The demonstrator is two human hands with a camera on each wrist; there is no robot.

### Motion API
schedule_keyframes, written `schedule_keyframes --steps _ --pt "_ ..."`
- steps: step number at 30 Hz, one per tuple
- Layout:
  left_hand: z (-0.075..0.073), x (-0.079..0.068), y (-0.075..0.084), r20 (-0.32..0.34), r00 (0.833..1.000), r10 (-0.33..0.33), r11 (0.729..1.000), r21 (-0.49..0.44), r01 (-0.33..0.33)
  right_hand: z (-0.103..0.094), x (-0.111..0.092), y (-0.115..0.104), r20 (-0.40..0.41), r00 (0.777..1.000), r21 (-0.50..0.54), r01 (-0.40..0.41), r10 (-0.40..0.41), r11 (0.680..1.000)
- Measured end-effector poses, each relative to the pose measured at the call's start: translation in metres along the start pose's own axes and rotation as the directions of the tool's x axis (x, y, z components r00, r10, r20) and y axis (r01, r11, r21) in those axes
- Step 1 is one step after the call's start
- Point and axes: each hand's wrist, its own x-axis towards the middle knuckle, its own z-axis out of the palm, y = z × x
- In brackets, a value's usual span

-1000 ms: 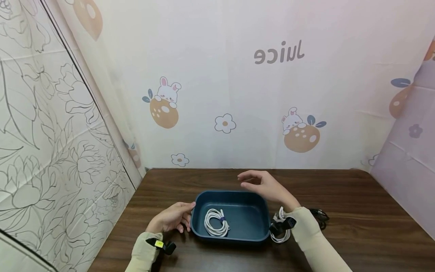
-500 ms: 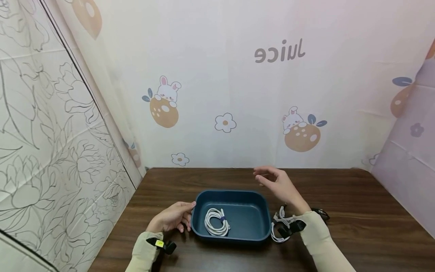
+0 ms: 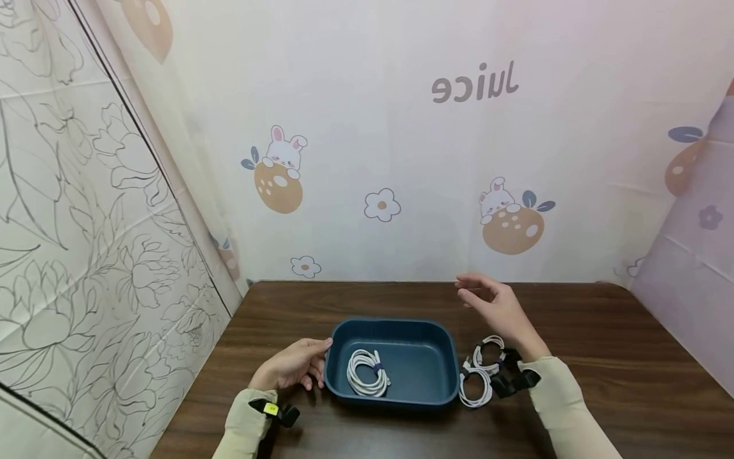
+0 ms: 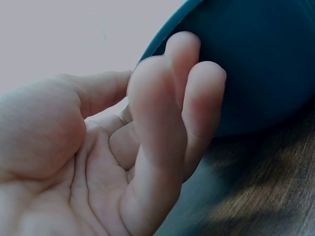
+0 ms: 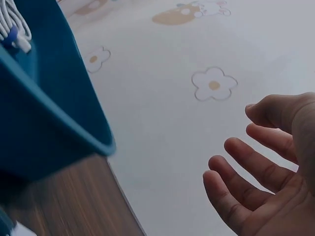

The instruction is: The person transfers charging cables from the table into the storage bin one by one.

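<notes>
My left hand (image 3: 292, 364) holds the left side of a dark blue tray (image 3: 395, 403), thumb at the rim and the other fingers curled beside the outer wall. In the left wrist view these fingers (image 4: 158, 108) overlap the tray's wall. Inside the tray, towards its left, lies a coiled white cable (image 3: 367, 375) with a dark blue tie. My right hand (image 3: 499, 309) is raised behind the tray's right corner, fingers loosely bent, nothing in them. Below its wrist, right of the tray, lie two more coiled white cables, a nearer coil (image 3: 477, 390) and a farther coil (image 3: 493, 344).
The brown wooden table (image 3: 608, 357) reaches back to a printed curtain (image 3: 367, 127). Another curtain with line-drawn flowers (image 3: 115, 268) hangs along the left. A black wrist camera (image 3: 510, 379) on the right sleeve partly covers the cables.
My right hand has moved right, away from above the tray's back edge, uncovering more of the white coils. The black cable seen earlier is now hidden behind the right wrist. My left hand stays put.
</notes>
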Motion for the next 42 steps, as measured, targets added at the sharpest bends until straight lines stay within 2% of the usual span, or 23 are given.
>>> schedule_keyframes --steps 8,17,21,25,29,36,42 --pt "-0.001 0.0 0.0 -0.004 1.0 0.003 1.0 -0.001 -0.003 -0.024 -0.008 0.005 -0.064 0.998 -0.094 -0.019 0.013 0.995" --pt "-0.001 -0.002 0.0 -0.003 1.0 0.008 1.0 0.002 -0.008 -0.051 -0.021 0.015 -0.102 0.991 -0.128 -0.095 0.082 0.987" --pt "-0.002 -0.003 0.0 0.005 1.0 0.009 1.0 -0.001 -0.009 -0.061 -0.026 0.017 -0.115 0.989 -0.149 -0.106 0.089 0.983" --pt "-0.002 -0.003 0.001 0.004 1.0 0.009 1.0 0.004 -0.009 -0.072 -0.033 0.022 -0.124 0.988 -0.223 -0.121 0.095 0.967" --pt "-0.001 -0.002 0.0 0.009 1.0 0.005 1.0 0.017 -0.005 -0.081 -0.04 0.027 -0.11 0.984 -0.281 -0.163 0.137 0.946" --pt "-0.002 -0.002 0.0 0.012 1.0 0.006 1.0 0.017 -0.006 -0.092 -0.051 0.036 -0.096 0.98 -0.298 -0.193 0.172 0.935" --pt "-0.001 -0.002 0.001 0.005 1.0 0.007 1.0 0.012 -0.007 -0.104 -0.063 0.046 -0.057 0.97 -0.339 -0.242 0.237 0.909"
